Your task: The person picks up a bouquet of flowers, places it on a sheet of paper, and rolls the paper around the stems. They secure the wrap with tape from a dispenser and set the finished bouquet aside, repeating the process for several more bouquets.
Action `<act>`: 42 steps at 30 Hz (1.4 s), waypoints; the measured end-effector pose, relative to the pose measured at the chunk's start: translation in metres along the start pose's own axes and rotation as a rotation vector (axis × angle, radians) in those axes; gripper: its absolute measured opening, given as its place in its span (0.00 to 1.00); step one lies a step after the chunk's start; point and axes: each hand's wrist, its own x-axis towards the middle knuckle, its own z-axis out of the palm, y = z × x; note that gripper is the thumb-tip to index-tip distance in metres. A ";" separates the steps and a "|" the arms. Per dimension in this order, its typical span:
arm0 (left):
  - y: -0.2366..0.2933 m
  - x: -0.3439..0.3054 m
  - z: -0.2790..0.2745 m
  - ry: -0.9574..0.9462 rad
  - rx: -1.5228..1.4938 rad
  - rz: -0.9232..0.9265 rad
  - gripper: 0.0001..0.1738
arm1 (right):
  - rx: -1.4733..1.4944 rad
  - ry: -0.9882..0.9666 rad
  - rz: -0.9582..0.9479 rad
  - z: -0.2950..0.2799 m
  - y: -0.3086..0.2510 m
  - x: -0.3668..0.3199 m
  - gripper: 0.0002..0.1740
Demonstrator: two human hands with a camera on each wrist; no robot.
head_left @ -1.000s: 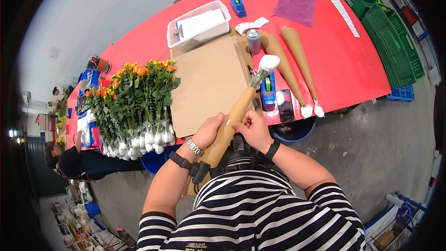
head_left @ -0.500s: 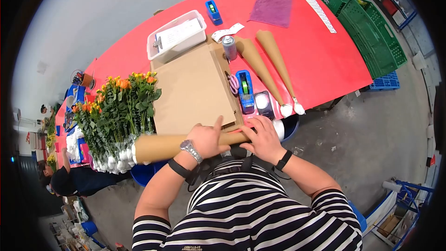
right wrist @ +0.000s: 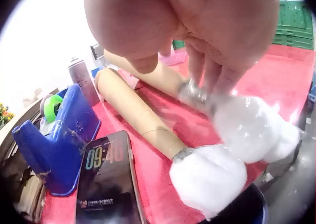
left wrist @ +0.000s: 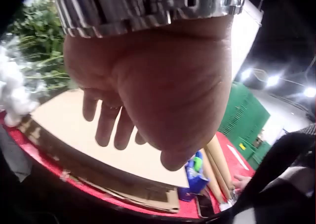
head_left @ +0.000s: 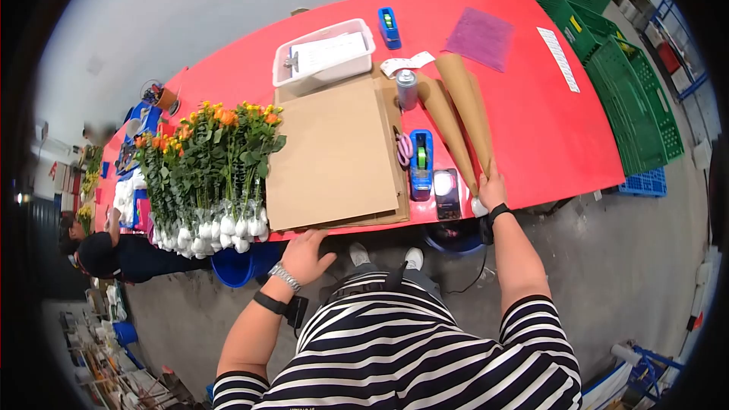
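- Head view: a paper cone (head_left: 465, 106) lay on the red table (head_left: 547, 152), the right hand (head_left: 492, 188) at its narrow end, fingers straight, unclenched.
- The left hand (head_left: 304, 257) hung released by the table's near edge.
- 1 phone (head_left: 446, 196) lay beside 1 tape dispenser (head_left: 421, 167).

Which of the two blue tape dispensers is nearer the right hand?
The front dispenser, between the scissors and the phone; the rear dispenser stands farther from the right hand, beside the white bin.
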 end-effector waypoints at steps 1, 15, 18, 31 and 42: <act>-0.025 -0.013 0.007 -0.047 -0.016 -0.086 0.33 | -0.001 0.000 -0.059 0.014 0.009 0.014 0.32; -0.314 -0.103 -0.012 0.650 -0.302 -0.913 0.26 | -0.208 0.257 -0.133 0.021 -0.016 -0.073 0.19; -0.378 -0.091 -0.032 0.748 -0.232 -0.946 0.27 | -0.215 0.268 -0.130 0.031 -0.014 -0.121 0.17; -0.518 -0.041 -0.087 0.685 -0.208 -0.977 0.32 | 0.021 0.133 0.132 0.065 -0.077 -0.251 0.13; -0.435 -0.143 -0.099 1.096 -0.661 -0.481 0.12 | 0.096 -0.231 -0.043 0.090 -0.164 -0.222 0.14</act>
